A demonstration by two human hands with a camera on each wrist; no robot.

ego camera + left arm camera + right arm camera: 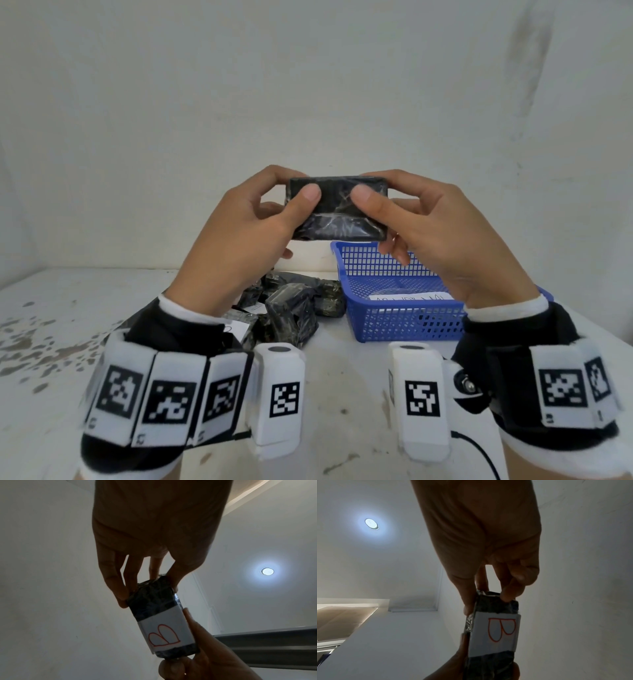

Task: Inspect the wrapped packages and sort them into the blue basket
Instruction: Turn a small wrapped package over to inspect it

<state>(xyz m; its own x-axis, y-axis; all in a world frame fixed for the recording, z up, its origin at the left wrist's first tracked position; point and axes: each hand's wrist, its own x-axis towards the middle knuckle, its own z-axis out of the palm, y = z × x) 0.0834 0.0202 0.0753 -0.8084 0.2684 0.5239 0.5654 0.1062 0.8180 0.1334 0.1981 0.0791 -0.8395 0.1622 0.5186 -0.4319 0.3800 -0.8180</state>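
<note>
1. A black wrapped package (pixel 337 208) is held up in the air, above the table (pixel 342 394) and well above the pile, by both hands. The left hand (pixel 239 240) pinches its left end, thumb on the near face and fingers behind. The right hand (pixel 442 240) pinches the right end the same way.
2. Risk: the film looks slick and crinkled, so a slip is likely if either pinch is loosened while the package is turned.
3. Risk: the white label (pixel 494 631) with a red "B" faces away from the head view, so a mis-sort is possible if it is read carelessly.
4. The package is a flat rectangular block, glossy black wrap, seemingly rigid, with a paper label band around the middle.
5. The blue basket (pixel 394 322) stands on the table below and right of the package: perforated plastic mesh, rectangular. A white paper slip (pixel 409 297) lies inside; its writing is unreadable.
6. More black wrapped packages (pixel 294 305) are heaped left of the basket, lumpy and shiny. Some are partly hidden behind the left wrist.
7. The table is white, stained and speckled.
</note>
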